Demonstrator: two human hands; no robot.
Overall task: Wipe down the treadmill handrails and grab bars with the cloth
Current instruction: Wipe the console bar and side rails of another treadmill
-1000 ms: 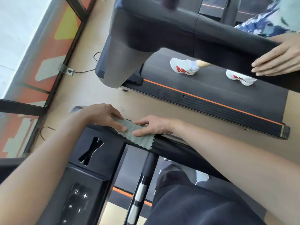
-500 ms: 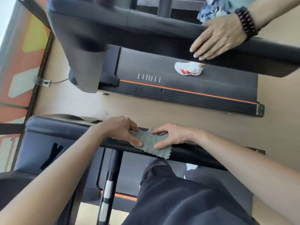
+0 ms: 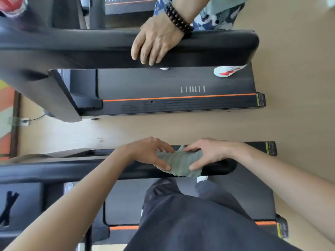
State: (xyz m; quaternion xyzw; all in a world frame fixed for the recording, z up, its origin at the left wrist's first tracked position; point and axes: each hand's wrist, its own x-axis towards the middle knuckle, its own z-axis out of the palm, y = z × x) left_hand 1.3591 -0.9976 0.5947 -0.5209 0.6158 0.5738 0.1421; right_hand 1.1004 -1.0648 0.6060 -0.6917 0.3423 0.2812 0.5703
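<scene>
**Cloth [image 3: 181, 166] lying across near handrail [image 3: 72, 172], both hands gripping it**

I am watching through the head camera, looking down past dark trousers [image 3: 190, 223]. The green-grey cloth is draping over the black padded handrail of the closer treadmill, toward the rail's rounded right end, and its ragged edge is hanging off the rail's near side.

The left hand [image 3: 146, 153] is gripping the cloth's left part, with the thumb pressing down on the near side and the fingers curling over the far edge. The right hand [image 3: 208, 153] is doing the same on the cloth's right part, thumb on the near side, fingers arching over the far side of the rail. The two hands are sitting close together, fingertips nearly meeting at the far edge, and the cloth's middle is showing between them.

Beyond a strip of tan floor [image 3: 181, 126], a second person is standing on the neighbouring treadmill [image 3: 181, 104]. That person is resting an outstretched hand [image 3: 155, 44], with a dark beaded bracelet [image 3: 177, 17] at the wrist, on the far rail [image 3: 226, 46]. A white shoe [image 3: 228, 70] with red marks is showing on its belt [image 3: 145, 82].
</scene>
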